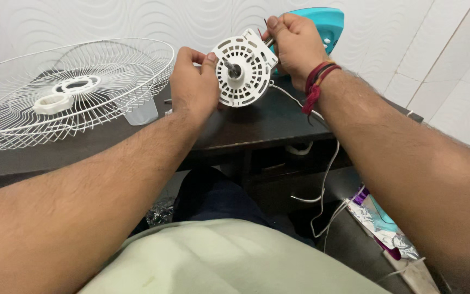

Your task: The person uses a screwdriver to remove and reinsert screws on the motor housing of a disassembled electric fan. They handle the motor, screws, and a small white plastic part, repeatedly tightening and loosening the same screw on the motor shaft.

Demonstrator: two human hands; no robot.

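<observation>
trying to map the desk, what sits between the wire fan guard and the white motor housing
In the head view, the left hand gripping the white motor housing, and a small clear plastic cup beside the wire fan guard on the dark desk.

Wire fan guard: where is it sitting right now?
In the head view, the wire fan guard lies on the dark table at far left, left of the left hand, with a clear cup against its near-right rim.

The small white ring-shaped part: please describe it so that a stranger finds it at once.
Look at the dark table, then at the white wire fan guard lying on its left side. The small white ring-shaped part rests on that guard, beside its round centre; it is solid plastic, unlike the thin wires.
</observation>
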